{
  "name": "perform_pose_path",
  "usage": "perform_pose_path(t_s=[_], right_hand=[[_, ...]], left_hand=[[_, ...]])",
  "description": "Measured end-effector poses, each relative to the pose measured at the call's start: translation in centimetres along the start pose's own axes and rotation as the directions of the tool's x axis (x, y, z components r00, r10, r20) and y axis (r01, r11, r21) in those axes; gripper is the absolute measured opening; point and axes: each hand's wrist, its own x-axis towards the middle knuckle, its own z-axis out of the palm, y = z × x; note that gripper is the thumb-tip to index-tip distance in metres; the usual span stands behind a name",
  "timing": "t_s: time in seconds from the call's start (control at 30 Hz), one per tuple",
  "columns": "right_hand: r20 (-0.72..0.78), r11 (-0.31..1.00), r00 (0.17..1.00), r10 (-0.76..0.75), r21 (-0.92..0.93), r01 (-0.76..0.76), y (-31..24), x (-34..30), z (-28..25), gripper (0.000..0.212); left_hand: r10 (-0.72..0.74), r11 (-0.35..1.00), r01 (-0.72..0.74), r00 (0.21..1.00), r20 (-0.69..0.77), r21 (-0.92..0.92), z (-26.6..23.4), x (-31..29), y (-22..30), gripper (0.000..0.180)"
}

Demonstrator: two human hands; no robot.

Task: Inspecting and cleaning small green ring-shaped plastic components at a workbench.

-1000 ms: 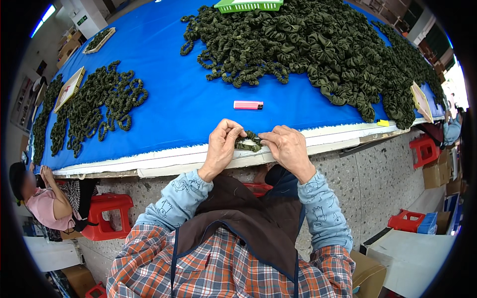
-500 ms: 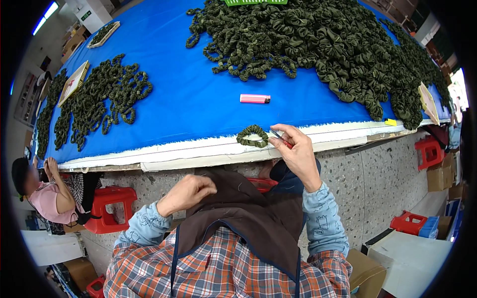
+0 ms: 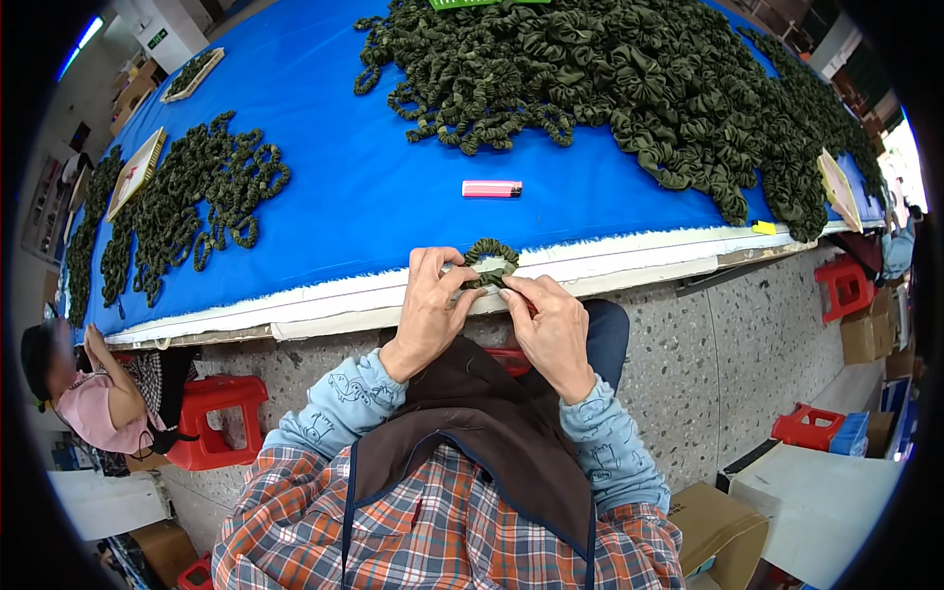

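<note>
At the table's near edge lies a dark green scrunchie (image 3: 492,252), a small gathered cloth ring. My left hand (image 3: 431,303) pinches its near left side between thumb and fingers. My right hand (image 3: 547,329) is closed, with thumb and index fingertip at the ring's near right side. A bit of a small red-handled tool shows within my right hand; its tip is hidden, so its kind is unclear. Past the scrunchie, a pink lighter (image 3: 492,189) lies on the blue table cover (image 3: 339,187).
A large heap of green scrunchies (image 3: 629,88) covers the far right. A smaller pile (image 3: 197,197) lies left, beside a shallow tray (image 3: 138,174). A green basket (image 3: 482,3) stands at the back. Another person (image 3: 103,393) sits at the left edge by a red stool (image 3: 218,418).
My left hand has risen from my lap to the table edge and taken hold of the scrunchie. My right hand has shifted left and nearer, its fingertips now at the ring's near side.
</note>
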Motion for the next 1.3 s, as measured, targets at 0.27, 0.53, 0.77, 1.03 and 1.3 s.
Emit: perform_pose_path(t_s=[0.27, 0.53, 0.77, 1.03, 1.3], right_hand=[[-0.161, 0.976, 0.976, -0.148, -0.183, 0.118, 0.0, 0.0, 1.8, 0.016], [-0.137, 0.958, 0.974, -0.178, -0.252, 0.140, -0.3, 0.4, 1.9, 0.016], [-0.123, 0.986, 0.983, -0.139, -0.112, 0.125, 0.3, 0.7, 1.5, 0.018], [-0.057, 0.718, 0.955, 0.292, 0.672, -0.180, 0.1, 1.7, -0.9, 0.016], [0.220, 0.615, 0.968, 0.117, 0.750, -0.245, -0.8, 3.2, -1.5, 0.014]], left_hand=[[-0.029, 0.999, 0.027, 0.998, -0.049, -0.038, 0.4, -0.3, 0.1, 0.020], [-0.019, 0.999, 0.017, 0.998, -0.056, -0.029, 0.6, -0.5, -0.4, 0.022], [-0.042, 0.997, 0.039, 0.998, -0.050, -0.063, 0.6, -0.5, -0.3, 0.021], [-0.357, 0.789, 0.337, 0.932, 0.063, -0.514, -2.2, 0.8, 1.2, 0.008], [-0.469, 0.081, 0.598, 0.729, 0.499, -0.797, -4.8, 1.8, 3.2, 0.018]])
